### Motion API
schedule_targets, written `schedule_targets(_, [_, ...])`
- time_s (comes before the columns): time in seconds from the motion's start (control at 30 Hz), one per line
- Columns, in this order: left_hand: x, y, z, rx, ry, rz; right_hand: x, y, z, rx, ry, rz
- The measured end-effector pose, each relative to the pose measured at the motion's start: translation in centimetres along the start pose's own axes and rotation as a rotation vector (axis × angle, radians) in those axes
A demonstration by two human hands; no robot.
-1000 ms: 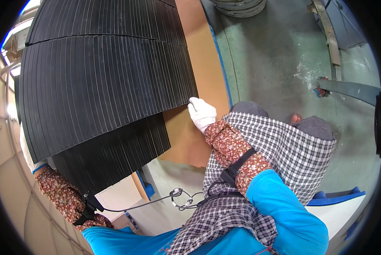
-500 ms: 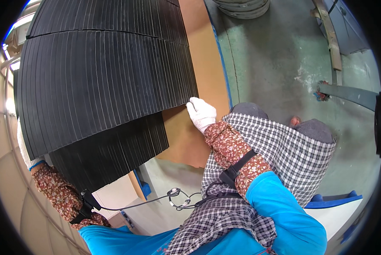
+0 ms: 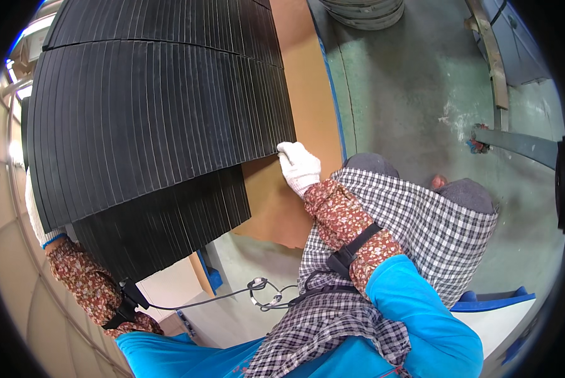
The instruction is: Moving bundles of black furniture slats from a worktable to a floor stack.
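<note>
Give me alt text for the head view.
The white-gloved right hand holds the near right corner of a black ribbed panel; the left hand, partly hidden, is at its left edge. The panel overlaps a second black panel, with brown board at right.

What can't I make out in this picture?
All in the head view:
- Left hand: its fingers are hidden by the black ribbed layer.
- Right hand: its finger undersides are hidden by its own back.
- Lower black layer: its far part is covered by the layer above.
- Round grey object: cut off by the top edge.
- Reddish bits on the floor: too small to identify.
</note>
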State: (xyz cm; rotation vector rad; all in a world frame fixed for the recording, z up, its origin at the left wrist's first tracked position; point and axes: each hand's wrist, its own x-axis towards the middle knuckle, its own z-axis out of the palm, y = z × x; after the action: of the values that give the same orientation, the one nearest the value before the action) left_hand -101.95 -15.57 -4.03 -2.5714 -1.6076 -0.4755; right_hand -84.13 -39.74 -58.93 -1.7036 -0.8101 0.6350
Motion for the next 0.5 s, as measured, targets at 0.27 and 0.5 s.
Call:
schedule_targets(0.27, [0.3, -0.9, -0.5, 0.012, 0.025, 0.046, 0.0, -1.2, -0.7, 0.068, -0.036, 0.017])
schedule_targets(0.5, [0.1, -0.1, -0.1, -0.019, 0.016, 0.004, 0.2, -1.1, -0.7, 0.039, 0.001, 0.002])
